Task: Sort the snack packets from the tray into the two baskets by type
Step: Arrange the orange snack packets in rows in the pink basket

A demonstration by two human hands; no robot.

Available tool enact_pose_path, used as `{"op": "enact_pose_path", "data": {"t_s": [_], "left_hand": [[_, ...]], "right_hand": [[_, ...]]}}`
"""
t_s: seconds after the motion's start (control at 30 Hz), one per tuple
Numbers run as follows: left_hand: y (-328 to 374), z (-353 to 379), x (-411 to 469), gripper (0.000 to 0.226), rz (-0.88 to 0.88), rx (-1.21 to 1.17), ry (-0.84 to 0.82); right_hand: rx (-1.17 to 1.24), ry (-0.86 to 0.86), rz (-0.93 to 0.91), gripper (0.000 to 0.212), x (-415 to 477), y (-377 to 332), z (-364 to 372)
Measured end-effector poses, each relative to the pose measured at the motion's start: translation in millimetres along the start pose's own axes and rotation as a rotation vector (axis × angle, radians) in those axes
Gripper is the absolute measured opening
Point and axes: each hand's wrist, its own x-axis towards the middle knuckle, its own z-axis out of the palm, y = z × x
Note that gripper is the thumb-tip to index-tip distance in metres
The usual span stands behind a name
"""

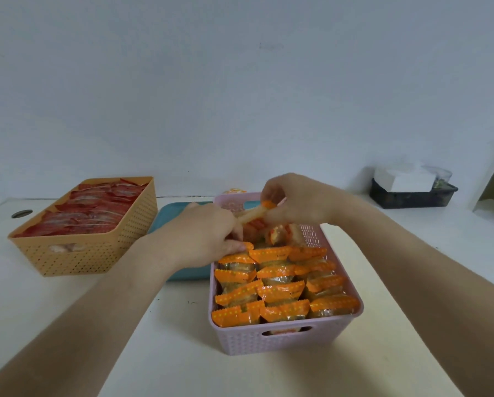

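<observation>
Both your bare forearms reach forward and converge. Your right hand (297, 199), just beyond and to the right of the left, pinches one end of a packet (254, 214) between thumb and fingertips. Your left hand (208, 233) lies palm-down, fingers curled; whether it grips anything is unclear.

A white table (182, 353) is set against a plain pale wall (240, 81). A small round grey ring (22, 214) is seen in the table at the far left. Far to the right, a black box (412, 198) is placed on the table, and a white box (403, 180), maybe tissues, is kept inside. A white shelf (489, 181) is seen beside it.
</observation>
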Motion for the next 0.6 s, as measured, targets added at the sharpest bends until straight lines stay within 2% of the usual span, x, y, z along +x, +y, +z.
{"op": "enact_pose_path", "data": {"t_s": [0.1,0.17,0.2,0.23,0.3,0.47,0.6], "left_hand": [[-1,3,-3,0.024,0.005,-0.123,0.013],[-1,4,-6,0.018,0.006,-0.220,0.062],[1,5,-7,0.027,0.007,-0.243,0.098],[3,6,-8,0.034,0.010,-0.260,0.132],[8,8,-9,0.034,0.003,-0.232,0.141],[8,12,-7,0.045,-0.031,-0.184,0.063],[11,7,-7,0.042,0.017,-0.212,0.013]], "right_hand": [[0.114,0.043,0.003,0.023,-12,4,-7],[0.013,0.061,-0.020,0.021,-17,8,-7],[-0.058,0.051,-0.028,0.022,-20,9,-6],[-0.113,0.029,-0.034,0.023,-22,8,-4],[-0.153,-0.041,-0.044,0.027,-26,5,2],[-0.297,-0.221,-0.092,0.022,-30,-2,18],[-0.204,-0.294,-0.038,0.040,-28,-1,20]]}}
